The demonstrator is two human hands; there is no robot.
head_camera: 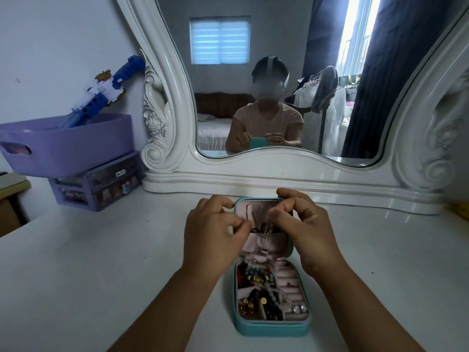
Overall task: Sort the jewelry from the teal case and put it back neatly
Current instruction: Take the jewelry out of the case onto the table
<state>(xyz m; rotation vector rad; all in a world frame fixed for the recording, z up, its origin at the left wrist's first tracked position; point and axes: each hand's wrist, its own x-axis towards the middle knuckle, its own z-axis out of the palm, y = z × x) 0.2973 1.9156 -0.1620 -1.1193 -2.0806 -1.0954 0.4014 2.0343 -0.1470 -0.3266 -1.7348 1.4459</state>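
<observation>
A teal case (271, 323) is lying open on the white table (101, 262), its tray crowded with jewelry. Above its raised lid, the left hand (213, 235) and right hand (302, 229) are each pinching what looks like a thin chain (266, 233) in a fingertip grip.

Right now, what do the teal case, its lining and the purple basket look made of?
Teal case: matte faux leather, probably; stitched-looking rim. Lining: pale pink velvety fabric, soft padded rolls. Purple basket: smooth moulded plastic, slight sheen, cut-out handle.
</observation>
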